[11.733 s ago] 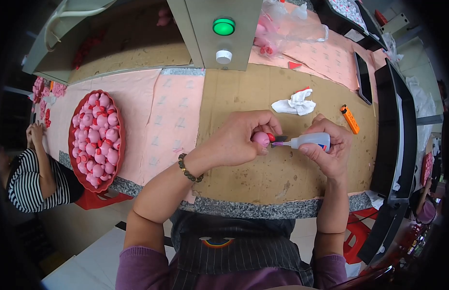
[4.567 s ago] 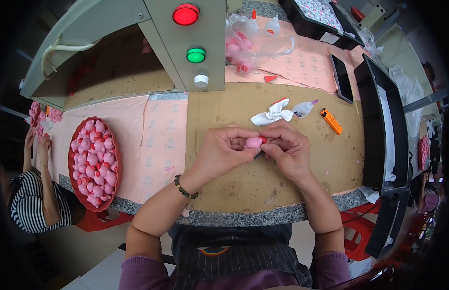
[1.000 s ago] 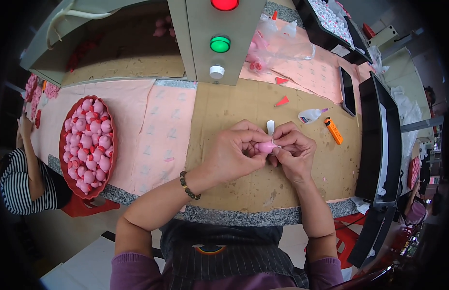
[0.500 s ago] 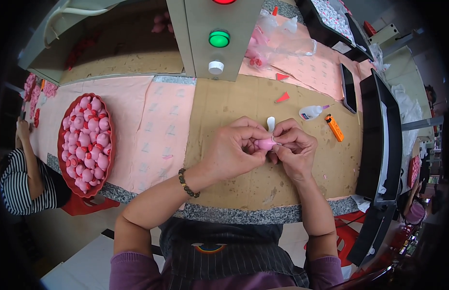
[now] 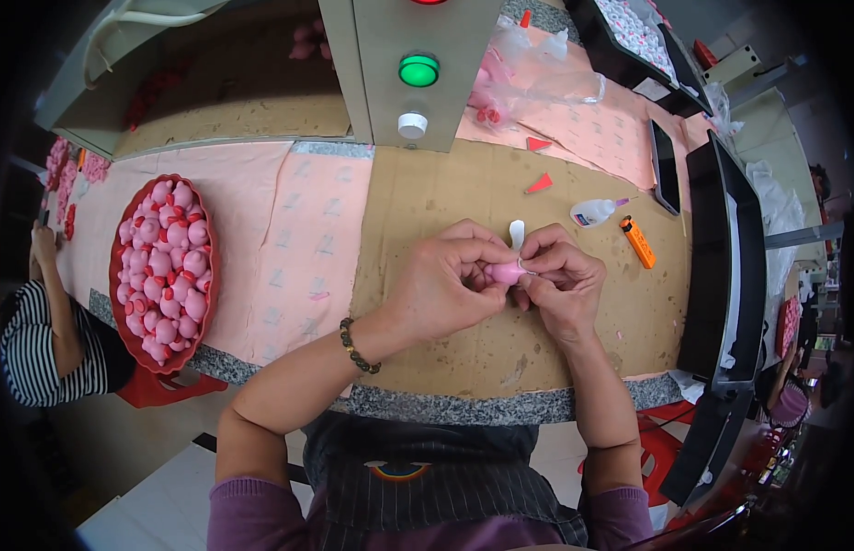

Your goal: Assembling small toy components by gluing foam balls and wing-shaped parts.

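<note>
White cloth [image 5: 517,233] that lay beside the glue bottle a few seconds ago is now gathered at the fingers, with one tab poking up behind them, while the hands have hardly shifted in the last half second. Farthest left, another person's striped shirt [image 5: 27,340] shows beyond the counter. Next comes a scalloped red basin [image 5: 214,241] heaped with pink figures, on pink cloth [image 5: 248,230] near the granite edge [image 5: 463,410]. From the lower left the left forearm slants up across that edge, a beaded bracelet [image 5: 358,347] at its wrist. Its left hand [image 5: 445,280] is curled, thumb and fingertips drawn together around a small pink figure [image 5: 506,274], held between both hands, over the cardboard [image 5: 427,367]. Above, the grey cabinet's [image 5: 387,92] lower edge stands well apart from the knuckles. The right forearm rises more steeply, and the right hand [image 5: 566,285] has its thumb and fingertips pinched on white cloth against the figure's right end. Cardboard gives open room below the hands and to the right, as far as a long black box [image 5: 705,294]. Glue bottle [image 5: 592,213] and orange lighter [image 5: 637,242] lie on it, beyond the right knuckles.
</note>
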Demonstrator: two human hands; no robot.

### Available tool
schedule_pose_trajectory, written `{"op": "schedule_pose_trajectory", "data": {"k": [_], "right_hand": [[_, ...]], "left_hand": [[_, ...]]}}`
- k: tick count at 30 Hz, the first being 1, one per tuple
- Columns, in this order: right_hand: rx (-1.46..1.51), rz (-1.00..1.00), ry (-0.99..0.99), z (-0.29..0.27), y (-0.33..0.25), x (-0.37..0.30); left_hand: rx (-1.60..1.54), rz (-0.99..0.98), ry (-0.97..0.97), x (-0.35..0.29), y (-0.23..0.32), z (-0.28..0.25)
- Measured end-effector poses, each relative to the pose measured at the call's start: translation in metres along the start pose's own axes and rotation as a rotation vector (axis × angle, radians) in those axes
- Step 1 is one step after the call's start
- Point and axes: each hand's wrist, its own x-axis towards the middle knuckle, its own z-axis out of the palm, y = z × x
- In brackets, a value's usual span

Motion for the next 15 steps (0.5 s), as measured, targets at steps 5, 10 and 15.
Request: {"op": "schedule_pose_trajectory", "data": {"k": [5,10,15], "right_hand": [[-0.014,0.035,-0.008,-0.004,-0.010,0.004],[-0.341,-0.099,0.141,0.005,-0.026,0.007],[-0.761,-0.249,-0.130,0.004,-0.033,0.008]], "left_hand": [[-0.179,-0.021,-0.006,0.002,-0.001,0.003],[-0.281,-0.057,0.001,0.006,0.005,-0.003],[-0.384,-0.110,-0.034,0.005,0.002,-0.006]]}}
